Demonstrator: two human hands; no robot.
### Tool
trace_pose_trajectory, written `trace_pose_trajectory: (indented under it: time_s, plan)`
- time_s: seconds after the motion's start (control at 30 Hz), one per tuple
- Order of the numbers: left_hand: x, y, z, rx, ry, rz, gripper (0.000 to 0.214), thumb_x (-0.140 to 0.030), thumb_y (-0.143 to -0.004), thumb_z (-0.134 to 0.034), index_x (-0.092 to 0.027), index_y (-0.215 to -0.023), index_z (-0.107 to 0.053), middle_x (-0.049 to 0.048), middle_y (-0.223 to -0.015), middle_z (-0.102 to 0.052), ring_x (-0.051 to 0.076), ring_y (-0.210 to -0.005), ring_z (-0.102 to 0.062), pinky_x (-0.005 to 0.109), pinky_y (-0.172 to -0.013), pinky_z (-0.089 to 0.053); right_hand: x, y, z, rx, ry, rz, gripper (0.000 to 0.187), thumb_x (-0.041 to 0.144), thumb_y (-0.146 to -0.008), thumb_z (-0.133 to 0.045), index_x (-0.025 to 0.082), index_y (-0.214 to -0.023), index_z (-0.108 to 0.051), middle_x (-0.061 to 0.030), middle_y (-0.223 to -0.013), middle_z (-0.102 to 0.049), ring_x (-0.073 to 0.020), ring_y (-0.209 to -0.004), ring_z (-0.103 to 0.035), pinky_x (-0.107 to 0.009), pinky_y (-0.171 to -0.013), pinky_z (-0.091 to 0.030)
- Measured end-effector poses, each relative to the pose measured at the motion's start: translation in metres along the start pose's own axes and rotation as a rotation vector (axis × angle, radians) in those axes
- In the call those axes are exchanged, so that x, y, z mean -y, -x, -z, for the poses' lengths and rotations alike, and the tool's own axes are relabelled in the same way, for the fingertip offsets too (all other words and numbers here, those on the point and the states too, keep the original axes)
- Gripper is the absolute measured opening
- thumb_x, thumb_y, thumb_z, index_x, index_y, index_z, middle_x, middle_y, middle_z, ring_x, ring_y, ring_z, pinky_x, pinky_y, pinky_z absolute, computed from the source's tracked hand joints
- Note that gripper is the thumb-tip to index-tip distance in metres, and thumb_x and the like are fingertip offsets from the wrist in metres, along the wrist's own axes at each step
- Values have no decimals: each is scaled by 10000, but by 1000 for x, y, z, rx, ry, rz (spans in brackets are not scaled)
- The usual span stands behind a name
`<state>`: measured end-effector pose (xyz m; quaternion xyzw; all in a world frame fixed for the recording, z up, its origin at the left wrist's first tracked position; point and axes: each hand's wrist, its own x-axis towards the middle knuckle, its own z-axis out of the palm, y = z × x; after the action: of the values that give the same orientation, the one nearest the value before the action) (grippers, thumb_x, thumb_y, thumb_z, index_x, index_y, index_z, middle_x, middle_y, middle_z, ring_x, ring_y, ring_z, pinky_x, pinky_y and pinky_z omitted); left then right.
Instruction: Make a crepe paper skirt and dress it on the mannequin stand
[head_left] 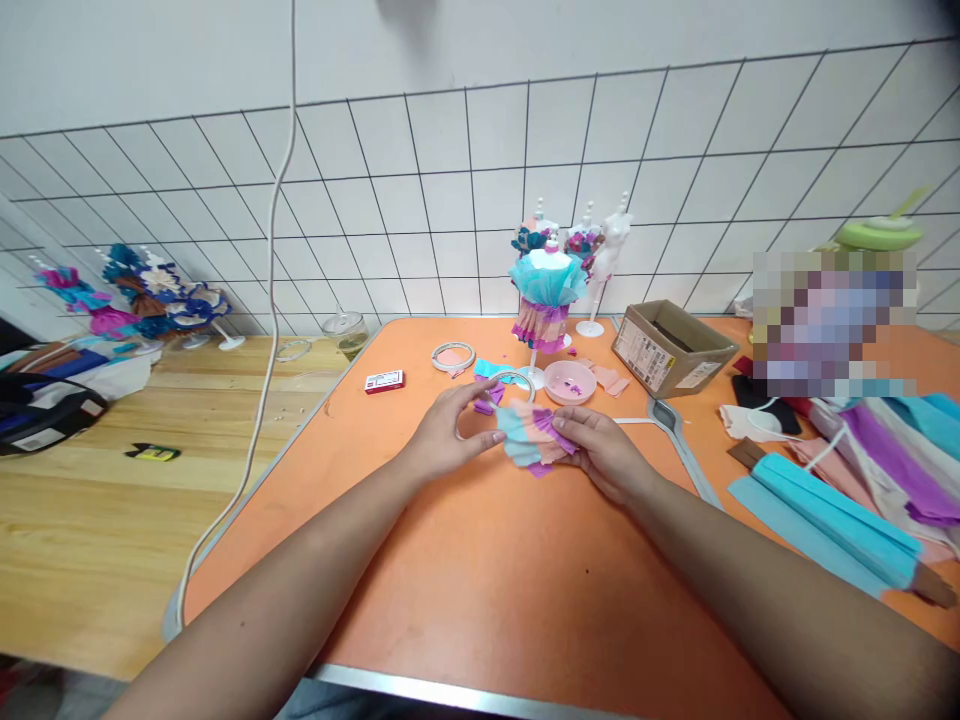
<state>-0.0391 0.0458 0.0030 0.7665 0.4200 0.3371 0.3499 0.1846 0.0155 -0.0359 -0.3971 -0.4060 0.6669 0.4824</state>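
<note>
A small pleated crepe-paper piece [529, 435] in blue, peach and purple lies just above the orange table [480, 580], held between both hands. My left hand [448, 432] curls at its left edge, fingertips pinching the blue pleats. My right hand [600, 450] grips its right side, fingers closed on the purple fringe. Behind the hands stand a tape ring [513, 381], a pink bowl [569, 381] and a small mannequin [546, 295] dressed in a blue, pink and purple paper dress.
A cardboard box [670, 347], a second tape roll [453, 356] and a red-white packet [384, 381] lie further back. Folded blue and purple crepe paper [832, 520] piles at right. A wooden table [90, 500] with paper dolls [150, 290] is left; a white cable [264, 330] hangs down.
</note>
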Motion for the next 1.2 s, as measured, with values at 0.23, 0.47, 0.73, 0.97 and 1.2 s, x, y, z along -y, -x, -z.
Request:
trace_pose_trajectory:
  time_s: [0.23, 0.47, 0.73, 0.97, 1.2]
  plan:
    - [-17, 9, -21, 173, 105, 38, 658, -382, -611, -785, -198, -1205, -572, 105, -1153, -637, 247, -1094, -575, 351, -929, -446, -5, 8, -17, 92, 243, 104, 225, 346, -699, -718, 171, -746, -585, 31, -662, -587, -103, -584, -536, -211, -538, -401]
    - [-16, 8, -33, 174, 163, 324, 305, -427, -644, -736, -146, -757, -698, 14, -695, -669, 144, -651, -606, 242, -604, -455, -8, 10, -22, 41, 263, 99, 231, 340, -707, -704, 174, -753, -551, 43, -629, -526, -83, -546, -480, -187, -483, -373]
    - [-16, 6, -22, 287, 372, 362, 339, -419, -631, -762, -124, -795, -728, 39, -749, -711, 152, -672, -623, 260, -663, -471, -13, 12, -23, 198, 67, -66, 304, 425, -766, -661, 226, -916, -487, 49, -717, -558, -115, -573, -598, -255, -518, -539]
    - [-9, 4, -15, 271, 390, 364, 354, -407, -645, -758, -110, -832, -720, 51, -776, -707, 159, -705, -622, 262, -683, -464, -12, 11, -17, 216, 86, -43, 353, 524, -821, -575, 212, -984, -551, -11, -793, -608, -151, -683, -631, -277, -567, -557]
    - [0, 0, -17, 198, 451, 400, 383, -399, -608, -789, -118, -852, -696, 56, -827, -707, 170, -769, -637, 285, -747, -466, -9, 10, -17, 66, 200, 1, 311, 422, -741, -705, 194, -922, -594, -2, -796, -612, -130, -710, -615, -227, -604, -512]
